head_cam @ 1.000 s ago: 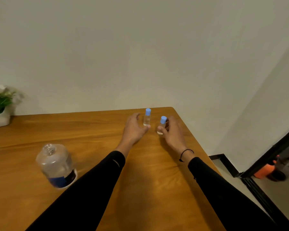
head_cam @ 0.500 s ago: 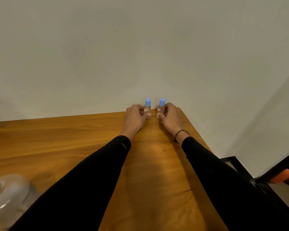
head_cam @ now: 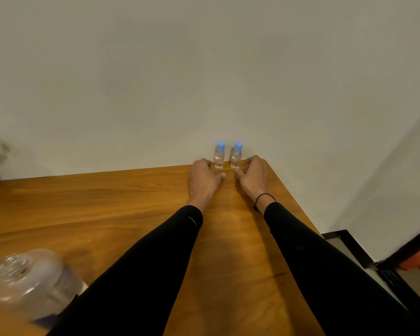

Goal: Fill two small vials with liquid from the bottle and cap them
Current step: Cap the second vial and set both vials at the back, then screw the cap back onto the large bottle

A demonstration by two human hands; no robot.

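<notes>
Both arms in black sleeves reach straight out over the wooden bench (head_cam: 107, 202) toward its far right corner. The left hand (head_cam: 204, 177) and right hand (head_cam: 252, 177) rest on the wood with fingers loosely curled, holding nothing; their fingertips lie just beside the vials, and whether they touch the glass is unclear. The left vial (head_cam: 219, 156) and right vial (head_cam: 236, 155) stand upright side by side (blue caps on, clear liquid inside). The bottle (head_cam: 32, 284), uncapped and blurred, sits near left.
</notes>
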